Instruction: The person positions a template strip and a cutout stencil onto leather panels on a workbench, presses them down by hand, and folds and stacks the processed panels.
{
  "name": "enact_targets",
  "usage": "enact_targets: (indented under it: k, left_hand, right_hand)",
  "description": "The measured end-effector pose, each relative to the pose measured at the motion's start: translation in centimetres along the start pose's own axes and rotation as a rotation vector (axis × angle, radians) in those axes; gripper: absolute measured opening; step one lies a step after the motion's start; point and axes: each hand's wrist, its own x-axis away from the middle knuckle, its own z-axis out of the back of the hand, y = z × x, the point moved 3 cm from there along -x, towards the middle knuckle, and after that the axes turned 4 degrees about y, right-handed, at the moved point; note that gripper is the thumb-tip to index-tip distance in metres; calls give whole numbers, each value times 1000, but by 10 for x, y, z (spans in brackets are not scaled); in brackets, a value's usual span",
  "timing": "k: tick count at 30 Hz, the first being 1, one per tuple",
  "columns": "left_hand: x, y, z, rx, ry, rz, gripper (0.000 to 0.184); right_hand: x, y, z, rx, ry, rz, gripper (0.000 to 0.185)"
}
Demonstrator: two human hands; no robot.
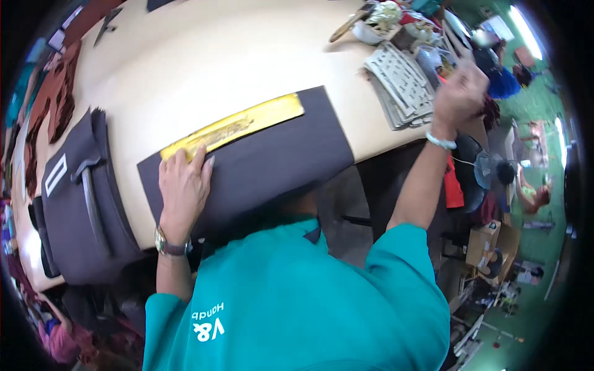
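My left hand (184, 185), wearing a watch, lies with outstretched fingers on the left end of a yellow flat bar (272, 120) with a worn, dark-smudged middle. Under the bar is a dark purple-grey sheet (266, 170) at the table's near edge. My right hand (459, 96), with a pale bracelet at the wrist, is raised on the right, above the table's right end. Its fingers are curled closed; whatever may be in them is too blurred to name. Nearest to it is a stack of pale perforated sheets (405, 83).
Left of the sheet, a hammer (93, 204) and a white rectangular frame (56, 175) lie on folded dark material (77, 241). Reddish-brown pieces (59, 99) are farther left. A wooden-handled brush (349, 26) and bowls (371, 32) stand at the back right. Another person (59, 337) is at lower left.
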Motion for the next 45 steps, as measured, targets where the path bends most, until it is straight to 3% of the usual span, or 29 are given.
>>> enact_targets:
  k: [1,2,4,6,9,12,19,25,35,40,45]
  left_hand:
    - [-1,-6,0,31,75,-63,26]
    - [-5,-14,0,107,31,-32,25]
    - [-15,-30,4,257,-50,33,23]
    - [-21,-57,-11,402,-13,31,25]
    - [-19,-77,-9,694,-88,131,31]
    - [-14,-85,-16,910,-170,206,44]
    - [-5,-82,-20,974,-99,99,71]
    - [-4,-75,-19,822,-34,53,78]
    - [0,-67,-20,708,7,81,81]
    - [-1,-67,-18,717,-15,75,82]
    - [-2,-65,-18,708,-50,103,82]
  right_hand:
    - [-2,-11,10,-136,69,-106,13]
    - [5,-12,15,-357,-8,-357,20]
    - [34,-27,19,-811,-203,-765,21]
    - [70,-67,23,-1012,-510,-1026,25]
    - [124,-120,20,-1199,-961,-1094,34]
    - [147,-158,19,-1221,-1176,-1168,42]
    - [160,-181,13,-1022,-1311,-1063,46]
    - [159,-182,12,-967,-1326,-1045,45]
    - [159,-182,13,-916,-1306,-1041,45]
    - [147,-182,19,-762,-1232,-850,45]
    - [151,-183,19,-760,-1146,-890,45]
